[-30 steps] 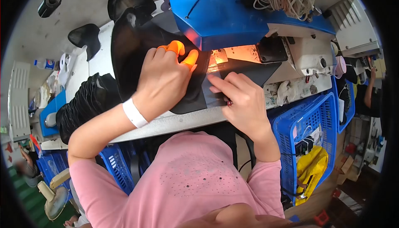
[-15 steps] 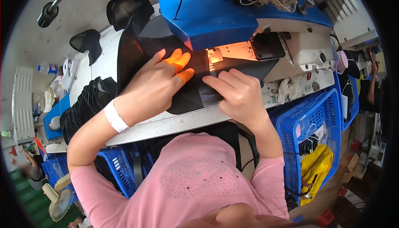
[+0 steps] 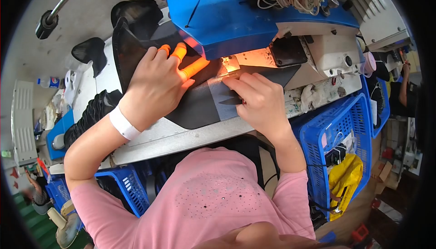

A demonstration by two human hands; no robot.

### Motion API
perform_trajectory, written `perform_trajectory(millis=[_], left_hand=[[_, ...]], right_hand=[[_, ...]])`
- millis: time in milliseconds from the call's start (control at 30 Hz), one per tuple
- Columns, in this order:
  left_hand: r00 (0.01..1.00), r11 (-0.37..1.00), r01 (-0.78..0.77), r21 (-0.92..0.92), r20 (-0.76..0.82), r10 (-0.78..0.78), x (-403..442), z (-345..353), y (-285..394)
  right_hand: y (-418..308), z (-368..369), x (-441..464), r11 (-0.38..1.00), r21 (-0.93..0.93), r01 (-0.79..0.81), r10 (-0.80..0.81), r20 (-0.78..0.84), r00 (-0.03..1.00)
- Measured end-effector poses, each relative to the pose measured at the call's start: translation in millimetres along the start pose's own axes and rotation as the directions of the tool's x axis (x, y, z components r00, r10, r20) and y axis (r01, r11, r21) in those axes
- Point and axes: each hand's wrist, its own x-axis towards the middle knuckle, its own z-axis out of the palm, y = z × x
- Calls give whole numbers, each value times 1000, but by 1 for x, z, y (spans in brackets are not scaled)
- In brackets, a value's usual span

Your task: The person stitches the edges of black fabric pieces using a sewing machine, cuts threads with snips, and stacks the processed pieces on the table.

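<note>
My left hand (image 3: 156, 78) lies on a sheet of black material (image 3: 195, 110), fingers spread, with orange finger covers on several fingertips. My right hand (image 3: 261, 97) is closed at the strip of the material beside the lit needle area (image 3: 229, 63). From under its fingers the dark pointed blades of thread snips (image 3: 230, 101) stick out to the left; their handle is hidden in the palm. Just beyond both hands is the blue head of a sewing machine (image 3: 222, 22). The black material runs under it, and its left part stands up in a fold.
A dark phone (image 3: 289, 51) lies on the machine bed. Stacked black pieces (image 3: 93, 117) sit at left, and more black pieces (image 3: 91, 53) lie behind. A blue basket (image 3: 313, 135) with a yellow bag (image 3: 346, 181) stands at right. The metal table edge (image 3: 181, 140) is near my body.
My left hand has moved slightly left and its fingers have spread, and the black material has turned with it. The blades of the snips now show beneath my right hand.
</note>
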Motion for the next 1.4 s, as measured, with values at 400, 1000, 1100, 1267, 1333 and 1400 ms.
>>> perform_trajectory(millis=[400,1000,1100,1267,1333,1400], left_hand=[[968,970,239,49,-84,-235,2,9,26],[754,744,656,126,-72,-653,30,12,101],[760,754,647,114,-30,-649,31,11,96],[779,778,622,90,28,-627,27,8,83],[790,786,614,75,-52,-611,19,10,79],[793,791,609,54,-61,-607,12,8,77]], right_hand=[[-2,-10,-12,999,11,-36,35,27,999],[-1,-13,-16,994,57,-91,87,62,994],[-2,-16,-14,968,141,-206,183,160,970],[-15,-29,-3,921,221,-320,280,195,940],[-14,-26,-4,949,194,-249,233,106,967],[-13,-21,-5,978,103,-180,176,41,983]])
